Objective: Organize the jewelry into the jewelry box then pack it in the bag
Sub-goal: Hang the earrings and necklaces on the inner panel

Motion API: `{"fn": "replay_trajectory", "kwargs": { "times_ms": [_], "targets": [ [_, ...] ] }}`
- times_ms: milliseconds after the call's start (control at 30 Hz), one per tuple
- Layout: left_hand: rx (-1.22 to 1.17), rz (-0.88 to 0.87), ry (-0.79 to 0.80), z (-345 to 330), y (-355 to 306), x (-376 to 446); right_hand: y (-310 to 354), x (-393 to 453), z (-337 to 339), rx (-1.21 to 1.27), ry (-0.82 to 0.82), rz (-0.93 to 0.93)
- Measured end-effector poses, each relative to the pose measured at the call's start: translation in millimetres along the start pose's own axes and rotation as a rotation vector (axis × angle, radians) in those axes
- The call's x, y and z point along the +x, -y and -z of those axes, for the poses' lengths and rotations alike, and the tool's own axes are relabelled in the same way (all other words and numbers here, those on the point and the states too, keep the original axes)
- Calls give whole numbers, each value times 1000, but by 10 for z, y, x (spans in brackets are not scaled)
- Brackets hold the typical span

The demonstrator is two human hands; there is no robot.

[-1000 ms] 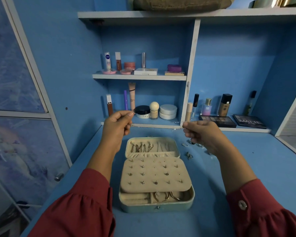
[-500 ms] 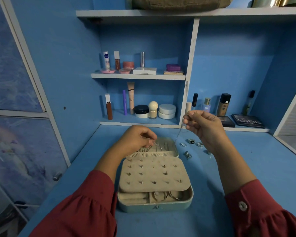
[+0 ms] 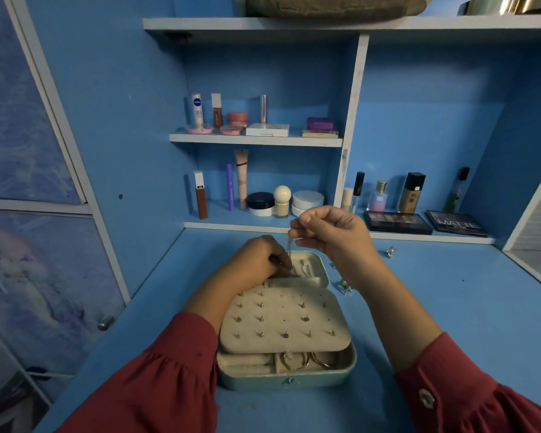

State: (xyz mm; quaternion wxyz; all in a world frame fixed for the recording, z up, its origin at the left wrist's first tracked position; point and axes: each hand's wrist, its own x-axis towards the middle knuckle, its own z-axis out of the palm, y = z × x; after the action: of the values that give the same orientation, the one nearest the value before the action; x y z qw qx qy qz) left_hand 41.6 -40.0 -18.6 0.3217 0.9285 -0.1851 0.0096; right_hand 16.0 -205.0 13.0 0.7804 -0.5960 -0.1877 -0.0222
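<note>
We see a person in red sleeves working over an open jewelry box (image 3: 286, 375) on a blue desk (image 3: 450, 307), lowering a thin chain necklace (image 3: 289, 250) into the lid compartment at the box's far end. The right hand (image 3: 331, 235), raised above that far end, pinches the chain's top between thumb and fingertips; the left hand (image 3: 256, 260), just left of the lid, has its fingers curled down at the chain's lower end, pinching it as far as we can tell. An earring panel (image 3: 281, 320) studded with small posts covers most of the box, with hoops visible in the near compartment beneath it. Loose rings (image 3: 345, 285) lie on the desk just right of the box, one more (image 3: 390, 250) farther right. In our judgement the risk is tangling: the slack chain could snag on necklaces already hanging in the lid, or slip off its hook if released too early. No bag is identifiable.
</note>
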Motion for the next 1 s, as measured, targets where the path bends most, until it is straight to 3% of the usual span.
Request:
{"fn": "replay_trajectory", "kwargs": {
  "times_ms": [267, 567, 1000],
  "targets": [
    [-3, 62, -57, -22, 43, 59, -12, -5, -40, 17, -4, 22],
    [139, 76, 56, -19, -6, 112, -23, 14, -33, 9, -16, 33],
    [-134, 83, 139, 9, 6, 11, -97, 42, 3, -43, -51, -13]
  ]
}}
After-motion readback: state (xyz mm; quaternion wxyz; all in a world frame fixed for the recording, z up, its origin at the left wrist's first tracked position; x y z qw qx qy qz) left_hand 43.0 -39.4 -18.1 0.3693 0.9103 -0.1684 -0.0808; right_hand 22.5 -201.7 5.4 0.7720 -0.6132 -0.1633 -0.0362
